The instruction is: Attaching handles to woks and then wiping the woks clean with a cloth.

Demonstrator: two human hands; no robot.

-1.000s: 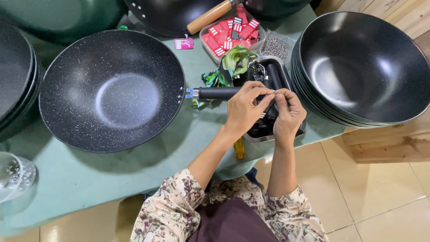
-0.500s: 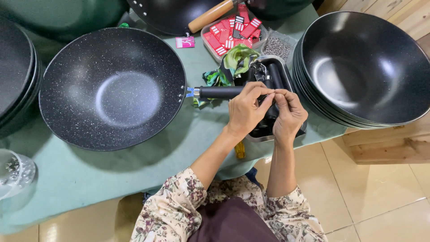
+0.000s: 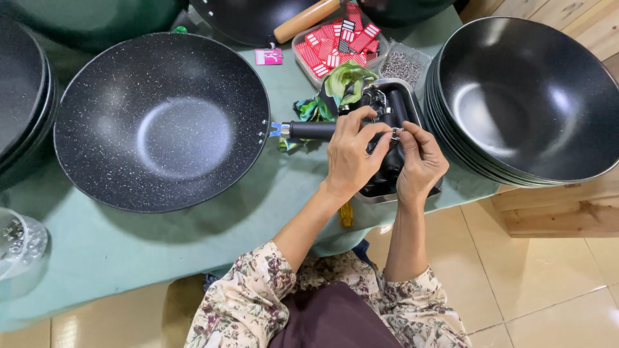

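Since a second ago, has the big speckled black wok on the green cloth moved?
No. The speckled black wok keeps its place beside the pink tag and the stacked black pans.

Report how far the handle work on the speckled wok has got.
Done: the black handle sits at the speckled wok rim. In hand: the left hand grips the handle's end while the right hand pinches a small metal piece against it. Left: the stack of handleless woks and the tray of spare handles.
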